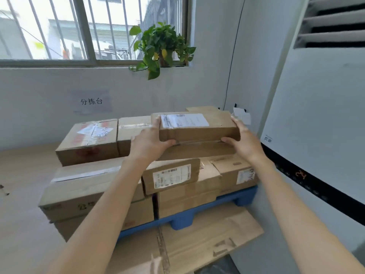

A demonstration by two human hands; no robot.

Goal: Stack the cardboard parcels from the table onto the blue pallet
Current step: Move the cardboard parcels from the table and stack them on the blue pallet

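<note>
My left hand (150, 142) and right hand (244, 142) grasp the two short ends of a long flat cardboard parcel (197, 133), thumbs curled at its lower front edge and fingers wrapped over the ends. The parcel sits level at the top right of the stacked boxes (88, 194) on the blue pallet (237, 196); I cannot tell whether its underside rests on the box below or hangs just above it. Its right end comes close to the white air conditioner (316, 115), and the wall is just behind. To the left, pale floor (23, 175) runs out beside the stack. A flattened cardboard sheet (207, 240) lies under the pallet's near edge. The white shipping label (184, 120) on the parcel's top is too blurred to read, as is the label on the front box (170, 176). The upper left box (88, 141) carries red print I cannot make out. The paper sign (91, 101) on the wall reads 分拣台. The air conditioner's dark panel shows an orange 24 (301, 175). My forearms hide part of the stack's front. A potted plant (160, 46) stands on the window sill.
</note>
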